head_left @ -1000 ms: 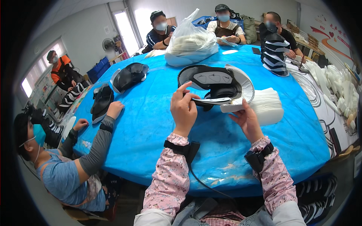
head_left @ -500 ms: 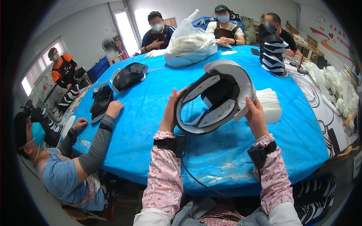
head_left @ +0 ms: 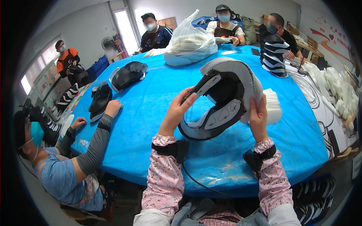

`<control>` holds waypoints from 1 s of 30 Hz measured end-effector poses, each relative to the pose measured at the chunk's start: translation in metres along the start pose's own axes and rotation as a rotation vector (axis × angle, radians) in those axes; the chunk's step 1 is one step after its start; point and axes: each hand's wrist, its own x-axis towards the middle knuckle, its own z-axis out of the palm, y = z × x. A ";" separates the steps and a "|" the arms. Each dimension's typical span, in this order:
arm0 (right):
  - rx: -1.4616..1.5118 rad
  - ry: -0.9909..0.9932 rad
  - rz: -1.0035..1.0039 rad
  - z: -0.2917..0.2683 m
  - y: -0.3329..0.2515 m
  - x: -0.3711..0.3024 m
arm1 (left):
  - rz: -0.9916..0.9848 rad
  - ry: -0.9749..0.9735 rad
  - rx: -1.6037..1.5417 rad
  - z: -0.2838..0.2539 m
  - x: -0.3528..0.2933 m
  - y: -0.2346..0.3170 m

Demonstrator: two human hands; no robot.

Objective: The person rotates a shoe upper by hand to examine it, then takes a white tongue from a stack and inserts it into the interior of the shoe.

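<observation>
Both hands hold a curved black-and-white padded shell above the blue-covered table. It is hollow in the middle, with white panels along the black inside and a thick pale band around its far and right side. My left hand grips the left rim, thumb on the near face and fingers partly hidden behind. At the right end, my right hand pinches the pale band between thumb and fingers. Beyond my right hand lies a stack of white flat pieces, partly covered by the shell.
Two black shells lie at the left, near a seated person's arms. A plastic bag of pale pieces stands at the back. A tall stack of black-and-white pieces is at the back right. Other people sit around the table.
The shell has tilted, its left end lower and its right side higher. My left hand has shifted its hold, with the thumb now over the rim. My right fingers have moved up the pale band.
</observation>
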 end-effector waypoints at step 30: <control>-0.937 -0.055 0.243 -0.091 0.071 0.006 | 0.188 0.724 -0.052 -0.008 0.019 -0.056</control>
